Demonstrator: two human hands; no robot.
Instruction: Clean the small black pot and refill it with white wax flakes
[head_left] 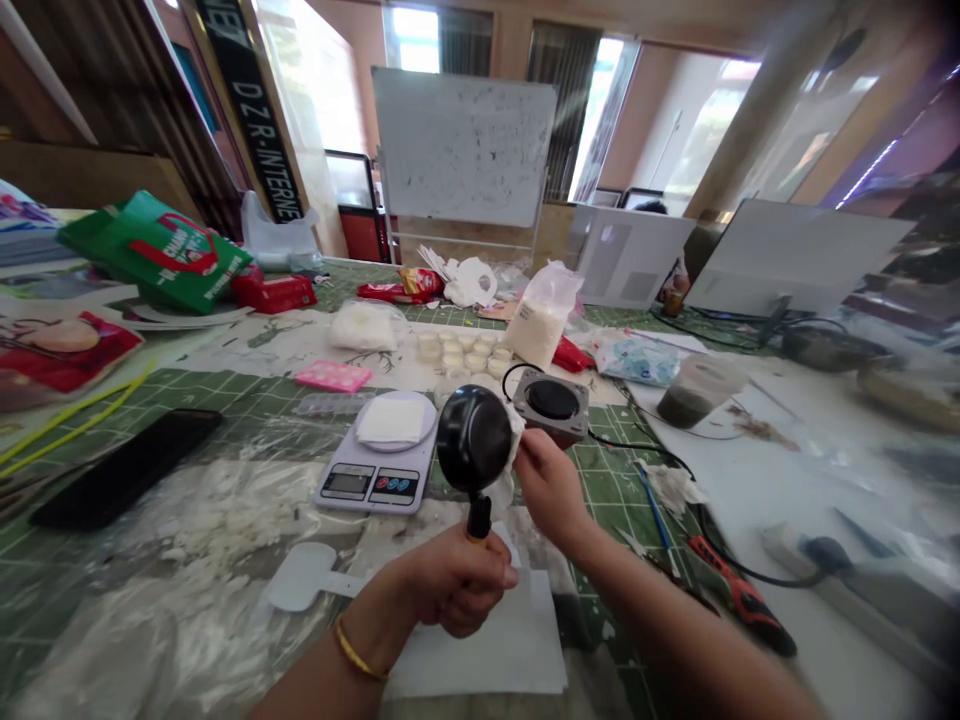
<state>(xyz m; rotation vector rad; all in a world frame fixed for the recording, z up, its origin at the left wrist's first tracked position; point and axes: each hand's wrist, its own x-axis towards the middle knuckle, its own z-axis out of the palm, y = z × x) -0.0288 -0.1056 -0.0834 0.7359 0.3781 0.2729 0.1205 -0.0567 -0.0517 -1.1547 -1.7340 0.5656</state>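
Left hand (461,585): fingers curled closed around the handle of a small black pan (474,438). Right hand (551,490): fingers nearly together, pinching a white tissue (517,428) at the pan's right side. Pan is raised, right of the kitchen scale (346,482), left of the hot plate (583,424). White sheets (480,665) lie beneath the left hand.

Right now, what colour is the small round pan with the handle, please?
The small round pan is black, seen best in the head view.

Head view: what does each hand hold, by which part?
Left hand: the black pan, by its handle. Right hand: a white tissue at the pan's side; part unclear.
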